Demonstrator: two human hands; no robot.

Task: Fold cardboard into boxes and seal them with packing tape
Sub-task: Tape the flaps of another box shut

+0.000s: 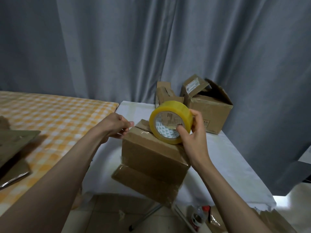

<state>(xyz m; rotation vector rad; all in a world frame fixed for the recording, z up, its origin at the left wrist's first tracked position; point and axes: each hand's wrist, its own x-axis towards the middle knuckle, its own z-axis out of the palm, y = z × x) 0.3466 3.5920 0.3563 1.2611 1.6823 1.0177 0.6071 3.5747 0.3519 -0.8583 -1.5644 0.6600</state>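
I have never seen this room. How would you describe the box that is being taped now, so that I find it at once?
Look at the white table in front of the grey curtain. Three boxes stand on it: two at the far edge, one near the front. The box being taped is the front one, with the yellow tape roll resting on top, held by the right hand.

matt brown cardboard box (pixel 151 158), glossy yellow plastic tape roll (pixel 170 121), white cloth table (pixel 235 165).
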